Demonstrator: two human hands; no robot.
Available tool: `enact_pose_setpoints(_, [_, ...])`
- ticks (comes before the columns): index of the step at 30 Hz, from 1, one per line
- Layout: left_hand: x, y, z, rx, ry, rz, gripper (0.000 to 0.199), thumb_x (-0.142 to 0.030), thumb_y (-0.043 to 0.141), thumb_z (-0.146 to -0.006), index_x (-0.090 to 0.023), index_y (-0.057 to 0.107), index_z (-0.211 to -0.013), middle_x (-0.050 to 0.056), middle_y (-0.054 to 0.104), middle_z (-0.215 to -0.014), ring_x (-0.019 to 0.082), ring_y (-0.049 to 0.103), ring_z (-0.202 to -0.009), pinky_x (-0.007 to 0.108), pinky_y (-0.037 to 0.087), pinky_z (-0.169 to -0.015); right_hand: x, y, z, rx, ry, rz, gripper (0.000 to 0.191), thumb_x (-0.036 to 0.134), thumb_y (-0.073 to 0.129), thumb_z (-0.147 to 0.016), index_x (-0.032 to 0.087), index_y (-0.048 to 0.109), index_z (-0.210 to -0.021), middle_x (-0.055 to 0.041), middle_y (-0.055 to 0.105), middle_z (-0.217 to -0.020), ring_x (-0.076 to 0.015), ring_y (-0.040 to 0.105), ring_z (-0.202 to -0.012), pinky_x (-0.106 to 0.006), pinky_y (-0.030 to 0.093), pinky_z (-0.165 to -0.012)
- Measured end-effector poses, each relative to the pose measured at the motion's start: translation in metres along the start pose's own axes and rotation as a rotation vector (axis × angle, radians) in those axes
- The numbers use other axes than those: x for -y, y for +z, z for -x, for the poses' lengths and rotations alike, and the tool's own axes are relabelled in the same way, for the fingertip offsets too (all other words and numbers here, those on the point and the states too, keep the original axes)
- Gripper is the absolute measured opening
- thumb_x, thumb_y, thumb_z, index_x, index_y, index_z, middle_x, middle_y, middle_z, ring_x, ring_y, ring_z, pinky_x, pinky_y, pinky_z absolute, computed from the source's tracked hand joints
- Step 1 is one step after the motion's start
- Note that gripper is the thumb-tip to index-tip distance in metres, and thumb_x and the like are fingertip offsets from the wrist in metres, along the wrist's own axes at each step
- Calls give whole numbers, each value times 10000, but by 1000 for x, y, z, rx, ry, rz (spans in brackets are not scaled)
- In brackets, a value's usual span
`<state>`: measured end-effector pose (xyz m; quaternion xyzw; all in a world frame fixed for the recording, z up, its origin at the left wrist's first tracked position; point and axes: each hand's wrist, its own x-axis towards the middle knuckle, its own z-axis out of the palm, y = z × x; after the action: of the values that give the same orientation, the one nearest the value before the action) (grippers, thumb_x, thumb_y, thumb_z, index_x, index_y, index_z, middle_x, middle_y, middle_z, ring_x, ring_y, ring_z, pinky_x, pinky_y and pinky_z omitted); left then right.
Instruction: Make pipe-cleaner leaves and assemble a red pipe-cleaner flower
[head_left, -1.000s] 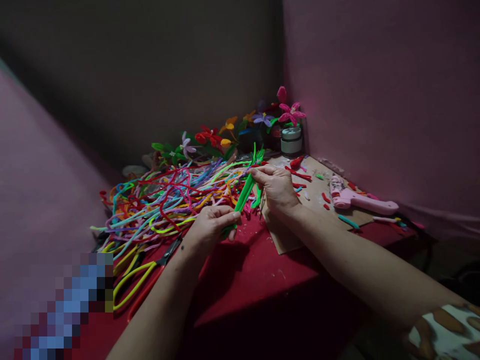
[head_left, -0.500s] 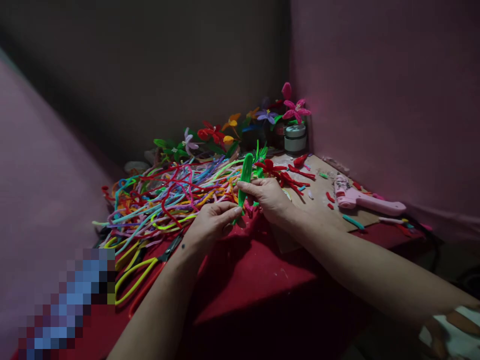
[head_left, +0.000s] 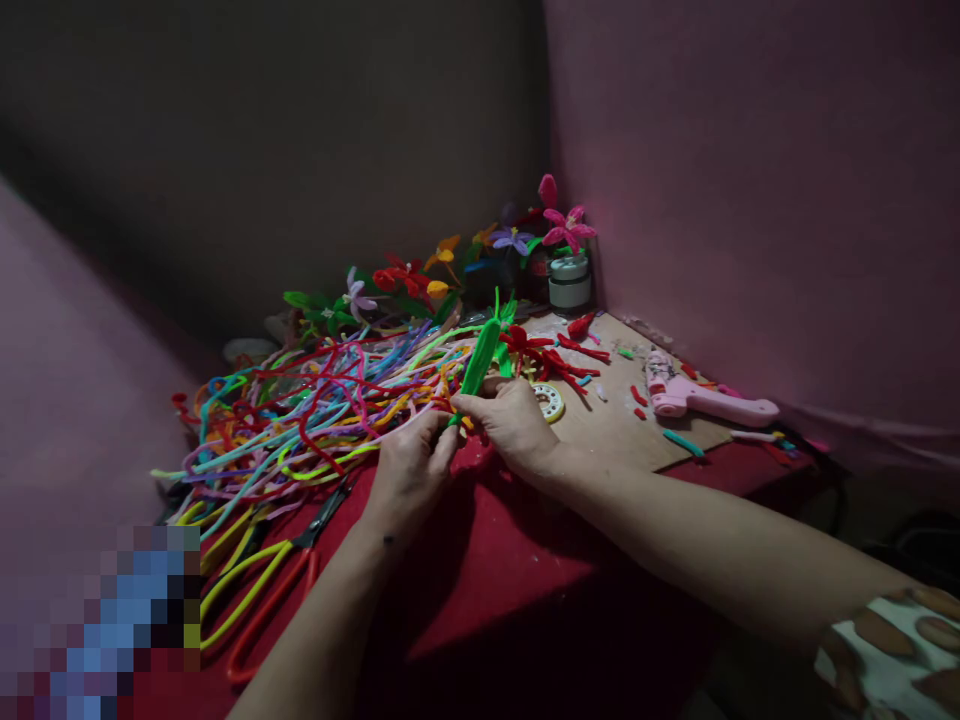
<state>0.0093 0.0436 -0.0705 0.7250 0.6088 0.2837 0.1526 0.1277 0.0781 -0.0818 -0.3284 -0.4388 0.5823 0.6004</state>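
Bare red cloth [head_left: 517, 560] leaves a path at lower center, below the right hand [head_left: 514, 425]; tangled pipe cleaners [head_left: 330, 400] bar center left, scissors [head_left: 306, 538] lower left, a pink tool [head_left: 720, 402] center right.

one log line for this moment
left hand: pinching green pipe-cleaner leaf near base; right hand: pinching just above; pipe cleaners: heaped beyond

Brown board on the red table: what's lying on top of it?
On the brown board lie a pink tool, short red pieces and a pale ring, partly hidden by the right hand. Anything behind that hand is covered.
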Motion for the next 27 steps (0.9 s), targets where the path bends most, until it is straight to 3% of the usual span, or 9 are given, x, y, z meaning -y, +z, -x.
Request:
enact_pose_setpoints(2, [1, 8, 1, -87, 69, -209, 207, -289, 398, -798, -155, 546, -852, 51, 598, -681, 158, 538, -571, 251, 361, -557, 0, 1, 1, -43, 25, -22, 129, 228, 636, -589, 113, 606, -640, 27, 556, -542, -56, 442, -456, -186, 350, -438])
enact_pose_setpoints(5, [4, 14, 2, -126, 150, -341, 196, -304, 374, -818, -174, 496, -898, 53, 603, -700, 182, 572, -614, 257, 372, -567, -1, 0, -1, -68, 67, -40, 138, 225, 654, -572, 114, 584, -619, 35, 534, -513, -56, 437, -439, -189, 352, -428])
enact_pose_setpoints(9, [4, 8, 2, -147, 165, -292, 146, -285, 375, -818, -188, 483, -830, 31, 600, -666, 160, 564, -559, 243, 374, -546, -4, -3, -5, 42, 75, -60, 165, 246, 660, -572, 111, 589, -632, 29, 541, -512, -60, 451, -438, -191, 357, -432])
enact_pose_setpoints(13, [0, 1, 1, -94, 130, -198, 163, -269, 344, -823, -199, 467, -742, 12, 575, -604, 139, 535, -503, 231, 362, -509, -3, -2, -3, 164, 17, -52, 175, 256, 674, -549, 116, 583, -604, 27, 552, -513, -68, 467, -437, -194, 358, -431])
enact_pose_setpoints(20, [0, 19, 0, -176, 74, -360, 126, -226, 325, -814, -186, 432, -758, 34, 525, -571, 181, 515, -511, 265, 323, -492, -7, 3, 2, 38, -38, 112, 66, 211, 597, -604, 148, 582, -593, 29, 549, -502, -85, 491, -467, -194, 385, -453])
enact_pose_setpoints(23, [0, 19, 0, -143, 60, -198, 157, -242, 328, -825, -188, 448, -739, 22, 538, -576, 161, 520, -528, 254, 353, -527, -10, 2, -3, 18, -21, 142, 95, 226, 612, -598, 142, 596, -637, 14, 571, -560, -92, 501, -509, -199, 392, -480])
enact_pose_setpoints(27, [8, 0, -6, -144, -53, 159, 215, -355, 416, -804, -179, 537, -778, -10, 562, -623, 112, 494, -513, 223, 374, -528, -9, 1, 1, -5, -61, 281, 225, 338, 618, -644, 119, 599, -689, -3, 575, -617, -91, 503, -562, -205, 388, -533])
